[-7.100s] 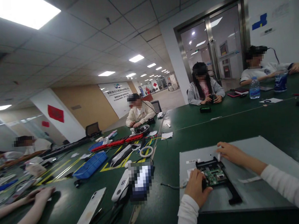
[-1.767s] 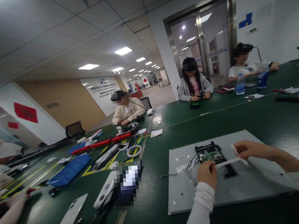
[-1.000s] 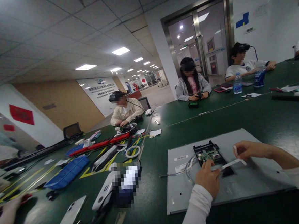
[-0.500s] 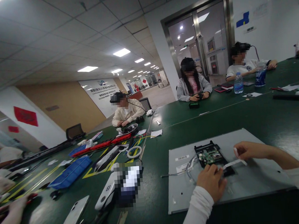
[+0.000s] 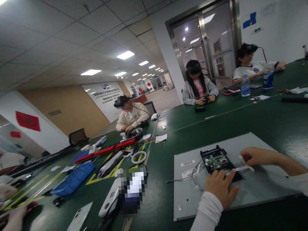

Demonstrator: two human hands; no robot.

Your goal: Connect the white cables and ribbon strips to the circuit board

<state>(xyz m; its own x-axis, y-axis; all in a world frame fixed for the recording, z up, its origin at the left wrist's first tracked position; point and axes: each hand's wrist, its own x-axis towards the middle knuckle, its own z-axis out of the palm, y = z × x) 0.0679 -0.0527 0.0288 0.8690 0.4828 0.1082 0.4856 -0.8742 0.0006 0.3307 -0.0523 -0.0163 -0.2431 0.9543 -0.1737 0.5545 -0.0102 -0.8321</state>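
Note:
A grey metal panel (image 5: 188,208) lies flat on the green table. On it sits a black plastic frame (image 5: 210,151) holding a green circuit board (image 5: 217,160). My left hand (image 5: 220,187) rests at the frame's near edge with fingers stretched out, the index fingertip on one end of a narrow white strip (image 5: 244,168). Whether the strip is tape or a flat cable, I cannot tell. My right hand (image 5: 255,157) pinches the strip's other side above the panel. Thin grey wires (image 5: 194,176) run left from the frame.
Left of the panel are a pixelated phone (image 5: 134,190), a white device (image 5: 111,197), another phone (image 5: 76,224) and a blue tray (image 5: 75,179). A co-worker's hand (image 5: 12,220) is at lower left. Several people sit around the table. A water bottle (image 5: 245,86) stands at the back right.
My left hand has shifted slightly right, its fingers stretching out along the white strip. My right hand stays at almost the same place with the strip.

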